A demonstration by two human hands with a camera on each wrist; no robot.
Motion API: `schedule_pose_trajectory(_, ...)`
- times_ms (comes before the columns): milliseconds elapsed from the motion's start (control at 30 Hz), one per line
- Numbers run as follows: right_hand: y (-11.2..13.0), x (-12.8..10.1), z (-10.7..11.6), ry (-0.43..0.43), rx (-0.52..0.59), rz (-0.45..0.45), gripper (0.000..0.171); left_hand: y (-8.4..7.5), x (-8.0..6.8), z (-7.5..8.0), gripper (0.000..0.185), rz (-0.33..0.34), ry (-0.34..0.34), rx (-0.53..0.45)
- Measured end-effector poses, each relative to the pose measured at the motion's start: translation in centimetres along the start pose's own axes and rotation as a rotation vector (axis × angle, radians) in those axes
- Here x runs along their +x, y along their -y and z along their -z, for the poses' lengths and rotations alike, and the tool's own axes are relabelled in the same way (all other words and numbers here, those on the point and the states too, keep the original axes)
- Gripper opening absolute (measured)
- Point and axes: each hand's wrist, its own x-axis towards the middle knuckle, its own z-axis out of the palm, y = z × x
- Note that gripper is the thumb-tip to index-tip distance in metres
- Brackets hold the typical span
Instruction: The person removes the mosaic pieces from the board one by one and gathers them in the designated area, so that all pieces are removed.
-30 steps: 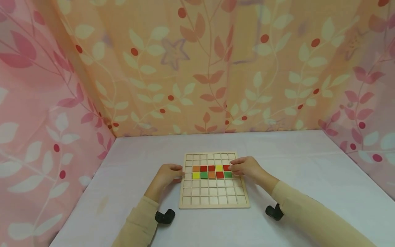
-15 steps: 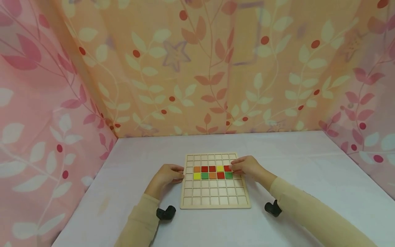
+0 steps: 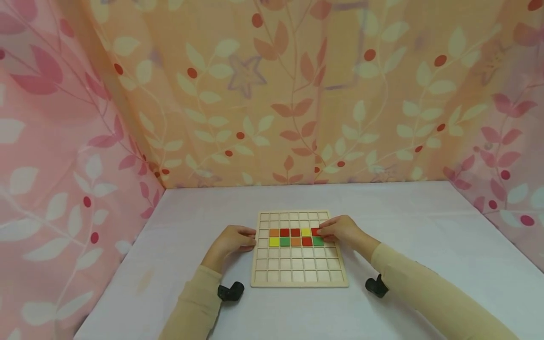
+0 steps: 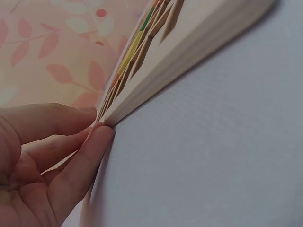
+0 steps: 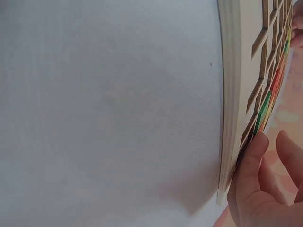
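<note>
Board: a wooden grid board (image 3: pixel 299 249) lies flat on the white table (image 3: pixel 425 226), near its front middle, between the 2 hands.
Filled cells: 10 coloured tiles sit in 2 adjacent rows of 5; the far row runs orange, red, red, yellow, red, and the near row runs yellow, green, orange, red, green.
Progress: judged from the board, only these 2 rows hold tiles; every other cell shows bare wood, so most of the grid is unfilled. No loose tiles are in view.
Left hand: the left hand (image 3: pixel 231 240) rests against the board's left edge, fingers lightly curled, fingertips (image 4: pixel 97 137) touching the rim at table level; it holds nothing.
Right hand: the right hand (image 3: pixel 343 231) lies over the right edge, fingers (image 3: pixel 325 232) touching the end red tile (image 3: pixel 315 231); whether they pinch it cannot be told.
Surroundings: leaf-patterned curtains (image 3: pixel 272 94) enclose the table on 3 sides; nothing blocks the open cells.
</note>
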Motion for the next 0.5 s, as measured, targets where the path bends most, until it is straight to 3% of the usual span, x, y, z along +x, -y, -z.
schedule_pose_trajectory(233, -0.27, 0.50, -0.16, -0.008, 0.040, -0.010, 0.031, 0.17, 0.01, -0.18, 0.035, 0.003, -0.016, -0.024)
schedule_pose_trajectory(500, 0.04, 0.50, -0.10, -0.019, 0.013, -0.008, 0.027, 0.14, 0.06, -0.02, 0.037, -0.002, -0.002, -0.025)
